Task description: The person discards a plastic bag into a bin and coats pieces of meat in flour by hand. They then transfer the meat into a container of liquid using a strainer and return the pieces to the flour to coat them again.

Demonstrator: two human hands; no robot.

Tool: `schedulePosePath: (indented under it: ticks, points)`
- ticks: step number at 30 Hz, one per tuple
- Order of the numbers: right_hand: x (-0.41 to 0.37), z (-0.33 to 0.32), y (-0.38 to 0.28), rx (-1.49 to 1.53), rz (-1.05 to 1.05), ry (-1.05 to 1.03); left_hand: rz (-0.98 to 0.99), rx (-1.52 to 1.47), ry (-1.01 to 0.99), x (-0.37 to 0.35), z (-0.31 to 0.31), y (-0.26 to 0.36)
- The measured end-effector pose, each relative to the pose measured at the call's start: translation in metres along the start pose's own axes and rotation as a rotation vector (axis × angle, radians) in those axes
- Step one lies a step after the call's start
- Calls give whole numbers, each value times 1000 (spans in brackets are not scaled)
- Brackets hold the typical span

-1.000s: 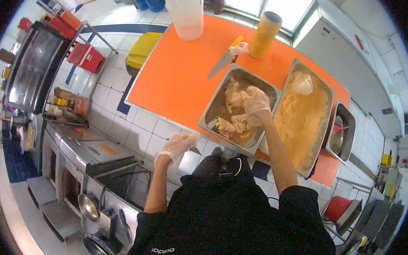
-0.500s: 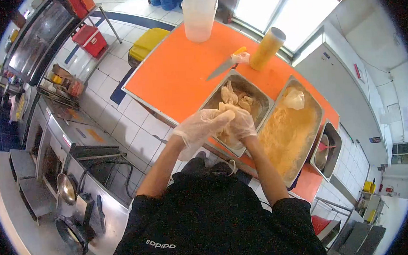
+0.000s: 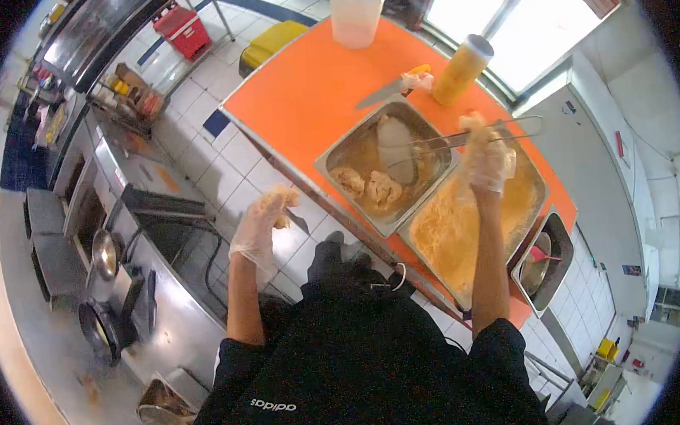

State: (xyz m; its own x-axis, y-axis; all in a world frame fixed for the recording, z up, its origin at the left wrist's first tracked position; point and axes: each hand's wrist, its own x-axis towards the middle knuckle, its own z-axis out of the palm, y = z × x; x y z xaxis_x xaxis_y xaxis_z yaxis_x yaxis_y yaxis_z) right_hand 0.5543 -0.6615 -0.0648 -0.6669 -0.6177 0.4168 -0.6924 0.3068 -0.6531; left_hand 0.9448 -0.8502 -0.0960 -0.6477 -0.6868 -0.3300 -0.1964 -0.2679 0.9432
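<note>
My right hand (image 3: pixel 486 161), in a clear glove coated with flour, is closed around the handle of a wire strainer (image 3: pixel 438 142). The strainer's pale oval head is tilted in a steel pan (image 3: pixel 340 154) of brownish liquid. Raw chicken pieces (image 3: pixel 384 188) lie in that pan, toward its near side. My left hand (image 3: pixel 264 226) is over the floor, left of the table. Its gloved fingers are bent and apart, with coating stuck to them, and I see nothing held. A pan of flour (image 3: pixel 455 256) stands directly under my right forearm.
On the orange table (image 3: pixel 290 99) lie a knife (image 3: pixel 379 95) and a yellowish cylindrical container (image 3: pixel 462 71). A tall translucent tub (image 3: pixel 355 17) stands at the far edge. Another steel pan (image 3: pixel 544 266) is at the right. A steel counter (image 3: pixel 182 300) with frying pans runs along the left.
My hands were together over the chicken pan and have moved apart, left one leftward, right one rightward. The strainer now shows in my right hand, its head in the pan. The view has shifted.
</note>
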Motion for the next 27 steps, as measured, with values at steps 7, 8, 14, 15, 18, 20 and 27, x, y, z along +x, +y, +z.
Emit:
schedulePosePath:
  ticks: [7,8,14,15,18,20,27]
  points:
    - [-18,-80,3,303,373,66,-148,-22,233,-52,6,-47]
    - [-30,-82,3,309,388,67,-159,-16,240,-56,7,-53]
    - [-99,-63,90,-794,41,5,-179,55,234,-55,14,-68]
    - [-110,-53,111,-1011,-22,-44,-178,54,234,-51,15,-70]
    - [-131,-23,94,-878,-30,-21,-229,0,215,-41,22,-77]
    - [-136,-11,46,-562,-199,125,-186,8,169,-38,25,-81]
    - [-161,44,56,-213,176,231,-243,37,185,-34,41,-75]
